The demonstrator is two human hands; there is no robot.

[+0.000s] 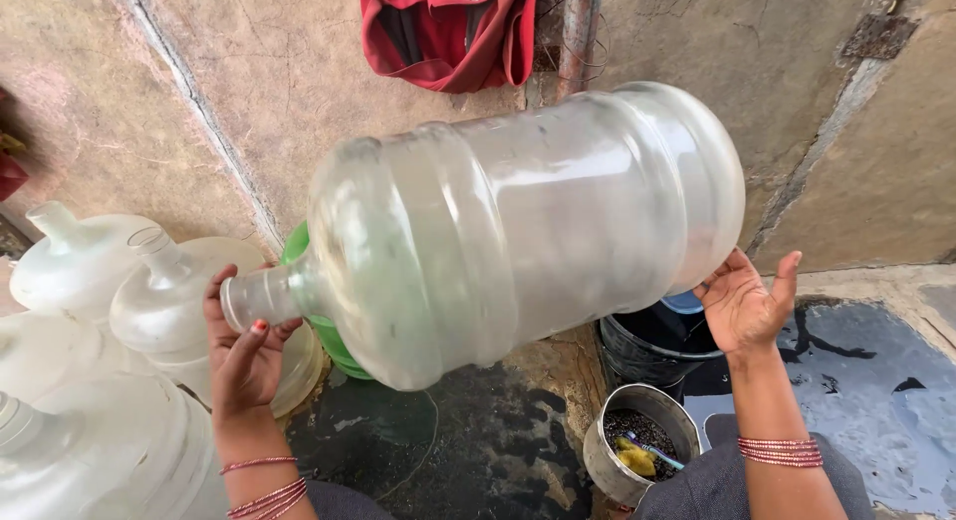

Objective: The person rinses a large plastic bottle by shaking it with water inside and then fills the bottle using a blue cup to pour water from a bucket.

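Hands hold our big clear water jug (518, 231) sideways: left hand (244, 356) fingers clamped round its neck, right hand (745, 306) fingers spread under its base. We judge it mid-shake or rinse; tipping next needs firm support beneath.

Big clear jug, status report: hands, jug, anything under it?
Left hand gripping the neck; right hand open under the base. Big clear jug held sideways in the air. Below: black bucket, small metal pot, more jugs at left.

clear frosted jug (518, 231), green tub (334, 336), red cloth (448, 32), black bucket (647, 346).
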